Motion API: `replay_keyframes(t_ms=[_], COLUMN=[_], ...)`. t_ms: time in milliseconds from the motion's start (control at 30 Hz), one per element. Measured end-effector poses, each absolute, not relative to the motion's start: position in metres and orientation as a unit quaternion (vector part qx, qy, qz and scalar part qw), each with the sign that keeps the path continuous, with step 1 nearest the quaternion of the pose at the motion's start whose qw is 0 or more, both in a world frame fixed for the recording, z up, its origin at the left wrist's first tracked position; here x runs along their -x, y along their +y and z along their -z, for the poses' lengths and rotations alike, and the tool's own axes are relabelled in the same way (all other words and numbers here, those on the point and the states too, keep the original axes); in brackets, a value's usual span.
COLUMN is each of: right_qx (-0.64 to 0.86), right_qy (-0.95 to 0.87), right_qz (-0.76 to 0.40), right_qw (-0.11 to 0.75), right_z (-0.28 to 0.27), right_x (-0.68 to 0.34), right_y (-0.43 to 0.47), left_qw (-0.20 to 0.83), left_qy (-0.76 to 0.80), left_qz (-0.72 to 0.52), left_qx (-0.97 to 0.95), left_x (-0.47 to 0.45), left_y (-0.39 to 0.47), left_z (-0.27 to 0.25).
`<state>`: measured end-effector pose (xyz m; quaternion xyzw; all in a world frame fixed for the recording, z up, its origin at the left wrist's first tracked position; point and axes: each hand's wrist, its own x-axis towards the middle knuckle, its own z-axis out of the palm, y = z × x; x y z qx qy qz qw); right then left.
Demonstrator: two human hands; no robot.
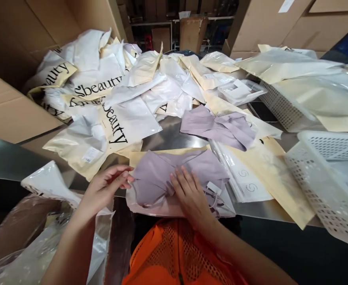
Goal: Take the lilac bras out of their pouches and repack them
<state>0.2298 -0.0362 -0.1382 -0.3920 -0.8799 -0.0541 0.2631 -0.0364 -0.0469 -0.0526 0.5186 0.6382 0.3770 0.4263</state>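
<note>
A lilac garment (153, 174) lies spread on a flat plastic bag (174, 209) at the table's front edge. My right hand (188, 190) rests flat on the middle of the garment, fingers stretched out. At the garment's left edge is my left hand (111, 182), its fingers curled and the thumb close to the fingertips; whether it pinches the fabric edge I cannot make out. A white tag (214, 188) and thin straps (217, 202) show at the garment's right side. Behind it, a second lilac garment (218, 124) lies loosely folded.
Several filled plastic bags (138, 114) are heaped at the back left, partly in an open carton (13, 107). White perforated baskets (310, 186) stand on the right, beside flat clear bags (251, 186) and a dark phone-like object (262, 111). Below left sits a plastic-lined box (28, 253).
</note>
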Motion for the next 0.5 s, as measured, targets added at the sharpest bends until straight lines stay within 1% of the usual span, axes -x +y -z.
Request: replay_keyframes(t_ms=[67,100,167,267,333,400,433,500], right_qx=[0.408,0.417,0.429,0.441,0.478,0.504,0.504,0.490], right_qy=[-0.879,-0.873,-0.849,-0.749,-0.609,-0.411,-0.307,-0.141], right_qz=[0.035,-0.003,-0.137,-0.387,-0.544,-0.667,-0.705,-0.726], right_qw=[0.245,0.251,0.277,0.307,0.323,0.364,0.393,0.461], right_z=[0.135,0.130,0.117,0.103,0.106,0.116,0.122,0.131], right_x=[-0.224,-0.222,-0.224,-0.234,-0.239,-0.240,-0.238,-0.228], right_y=[-0.022,-0.022,-0.036,-0.080,-0.107,-0.122,-0.124,-0.119], left_qw=[0.410,0.395,0.341,0.209,0.130,0.089,0.080,0.085], left_qy=[0.655,0.666,0.686,0.678,0.621,0.546,0.513,0.474], left_qz=[-0.391,-0.395,-0.391,-0.364,-0.350,-0.331,-0.316,-0.272], left_qx=[-0.500,-0.495,-0.510,-0.604,-0.689,-0.764,-0.794,-0.833], left_x=[0.044,0.047,0.049,0.040,0.027,0.008,-0.002,-0.020], left_y=[-0.061,-0.068,-0.079,-0.087,-0.084,-0.075,-0.070,-0.058], left_z=[0.057,0.060,0.065,0.073,0.079,0.086,0.090,0.100])
